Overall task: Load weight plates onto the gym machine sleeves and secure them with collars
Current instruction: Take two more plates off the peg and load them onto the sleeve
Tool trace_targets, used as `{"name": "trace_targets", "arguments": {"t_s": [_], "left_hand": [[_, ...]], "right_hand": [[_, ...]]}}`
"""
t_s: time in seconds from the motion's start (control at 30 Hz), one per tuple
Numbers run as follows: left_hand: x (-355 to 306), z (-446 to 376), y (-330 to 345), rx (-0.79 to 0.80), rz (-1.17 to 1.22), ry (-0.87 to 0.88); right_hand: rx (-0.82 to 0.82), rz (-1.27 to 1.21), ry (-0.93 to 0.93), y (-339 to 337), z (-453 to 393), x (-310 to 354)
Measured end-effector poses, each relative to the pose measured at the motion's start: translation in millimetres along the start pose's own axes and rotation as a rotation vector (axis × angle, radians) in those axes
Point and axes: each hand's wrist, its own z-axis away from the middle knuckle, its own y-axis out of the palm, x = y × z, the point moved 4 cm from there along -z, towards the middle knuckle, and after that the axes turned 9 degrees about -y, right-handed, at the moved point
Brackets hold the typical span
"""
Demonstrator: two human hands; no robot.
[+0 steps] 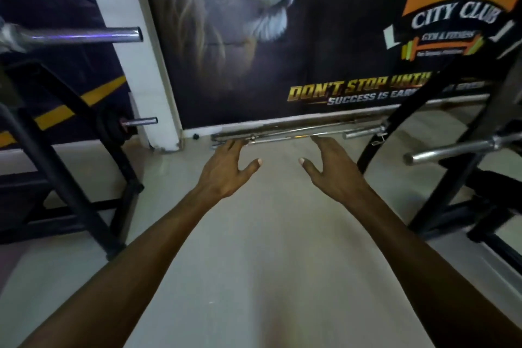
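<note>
I hold both hands out, fingers spread wide and holding nothing. The shiny bars [296, 133] lie on the floor by the wall, long side running left to right, just past my left hand [226, 169] and right hand [330, 169]. Both look equally near. I cannot see any collars, and the dark plates [113, 127] at left are hard to make out.

Lion banner [254, 22] behind floor bars [296, 133]
</note>
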Motion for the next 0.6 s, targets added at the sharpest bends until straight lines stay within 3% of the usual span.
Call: {"name": "trace_targets", "arguments": {"t_s": [0.2,0.6], "left_hand": [[38,-117,-1,-0.096,-0.052,-0.144],[161,-334,4,-0.184,-0.131,-0.451]], "right_hand": [[-0.008,-0.067,-0.101,42,-154,-25],[0.155,-0.297,-0.349,190,-450,-61]]}}
